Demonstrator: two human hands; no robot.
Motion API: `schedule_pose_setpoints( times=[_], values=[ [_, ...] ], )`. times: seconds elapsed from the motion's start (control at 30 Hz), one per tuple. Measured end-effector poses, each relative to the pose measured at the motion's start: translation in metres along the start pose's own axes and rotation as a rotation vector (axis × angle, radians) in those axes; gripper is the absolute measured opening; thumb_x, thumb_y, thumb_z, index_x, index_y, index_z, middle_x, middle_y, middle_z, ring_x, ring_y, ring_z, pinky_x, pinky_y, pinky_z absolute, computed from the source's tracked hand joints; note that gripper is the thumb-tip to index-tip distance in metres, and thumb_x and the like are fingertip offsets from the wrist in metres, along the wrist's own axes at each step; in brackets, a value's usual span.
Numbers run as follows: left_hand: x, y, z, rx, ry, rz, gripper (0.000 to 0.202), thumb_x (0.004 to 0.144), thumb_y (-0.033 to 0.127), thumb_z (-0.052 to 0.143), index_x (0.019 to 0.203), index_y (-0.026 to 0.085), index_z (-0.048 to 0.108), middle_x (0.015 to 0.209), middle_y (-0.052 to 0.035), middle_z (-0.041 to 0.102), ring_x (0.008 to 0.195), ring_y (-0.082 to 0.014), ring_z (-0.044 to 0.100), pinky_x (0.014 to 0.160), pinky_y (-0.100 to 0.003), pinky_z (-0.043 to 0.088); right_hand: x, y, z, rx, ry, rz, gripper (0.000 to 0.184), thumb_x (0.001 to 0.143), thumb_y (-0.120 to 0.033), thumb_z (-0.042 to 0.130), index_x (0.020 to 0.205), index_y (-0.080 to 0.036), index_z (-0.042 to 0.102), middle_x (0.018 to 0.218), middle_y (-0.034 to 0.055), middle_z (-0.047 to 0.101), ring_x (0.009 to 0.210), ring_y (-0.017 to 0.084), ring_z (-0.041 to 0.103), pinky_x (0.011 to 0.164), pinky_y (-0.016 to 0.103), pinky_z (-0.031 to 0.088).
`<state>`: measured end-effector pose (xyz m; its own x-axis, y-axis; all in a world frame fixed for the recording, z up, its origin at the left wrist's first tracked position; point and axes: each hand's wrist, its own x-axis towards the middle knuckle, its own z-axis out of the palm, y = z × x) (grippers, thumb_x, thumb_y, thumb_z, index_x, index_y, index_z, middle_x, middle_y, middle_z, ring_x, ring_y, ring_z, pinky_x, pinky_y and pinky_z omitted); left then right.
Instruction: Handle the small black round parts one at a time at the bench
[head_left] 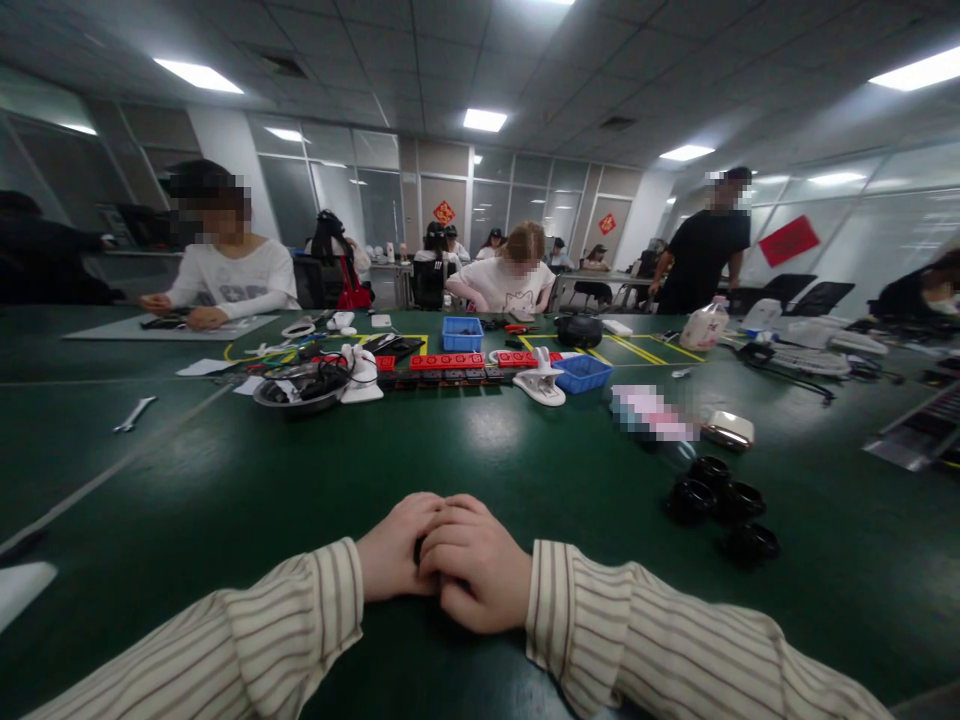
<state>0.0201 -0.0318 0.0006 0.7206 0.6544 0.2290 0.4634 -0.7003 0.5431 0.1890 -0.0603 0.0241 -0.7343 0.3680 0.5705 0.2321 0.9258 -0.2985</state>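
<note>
My left hand (394, 545) and my right hand (480, 565) meet over the green table (315, 480), close to its near edge. The right fingers curl over the left ones. Between them a sliver of something dark shows, mostly covered, and I cannot make out what it is. Off to the right, several black round hollow parts (742, 500) stand in a loose group, apart from my hands.
Power strips with red sockets (448, 361), a blue bin (583, 373), a clip lamp base (540, 385) and a metal bowl of cables (300, 390) line the table's middle. A wrench (135, 414) lies left, a gold case (727, 430) right. People sit opposite.
</note>
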Motion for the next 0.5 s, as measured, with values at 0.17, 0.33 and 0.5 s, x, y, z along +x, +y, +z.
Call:
schedule_pose_setpoints(
  times=[0.17, 0.33, 0.5],
  values=[
    [-0.003, 0.007, 0.000, 0.029, 0.048, -0.031, 0.065, 0.054, 0.031, 0.075, 0.112, 0.019, 0.050, 0.112, -0.0062, 0.053, 0.105, -0.0272, 0.048, 0.096, -0.042, 0.036, -0.001, -0.001, -0.002, -0.014, 0.130, 0.156, 0.025, 0.072, -0.028, 0.047, 0.094, -0.016, 0.051, 0.095, 0.0057, 0.056, 0.092, 0.019, 0.047, 0.089, 0.037, 0.033],
    [-0.003, 0.015, -0.001, 0.101, 0.101, -0.107, 0.071, 0.049, 0.039, 0.079, 0.110, 0.020, 0.049, 0.104, -0.0059, 0.053, 0.097, -0.0279, 0.050, 0.089, -0.045, 0.040, -0.002, 0.003, 0.002, -0.107, 0.119, 0.418, 0.032, 0.071, -0.038, 0.062, 0.090, -0.015, 0.050, 0.089, 0.0047, 0.051, 0.084, 0.018, 0.045, 0.078, 0.033, 0.036],
    [-0.001, 0.015, -0.003, 0.090, 0.068, -0.107, 0.040, 0.058, 0.024, 0.070, 0.095, 0.019, 0.056, 0.099, -0.0054, 0.052, 0.095, -0.0251, 0.049, 0.085, -0.040, 0.042, -0.001, 0.003, 0.002, -0.102, 0.072, 0.450, 0.017, 0.072, -0.029, 0.060, 0.081, -0.016, 0.052, 0.082, 0.0024, 0.052, 0.080, 0.016, 0.045, 0.074, 0.029, 0.036]
  ],
)
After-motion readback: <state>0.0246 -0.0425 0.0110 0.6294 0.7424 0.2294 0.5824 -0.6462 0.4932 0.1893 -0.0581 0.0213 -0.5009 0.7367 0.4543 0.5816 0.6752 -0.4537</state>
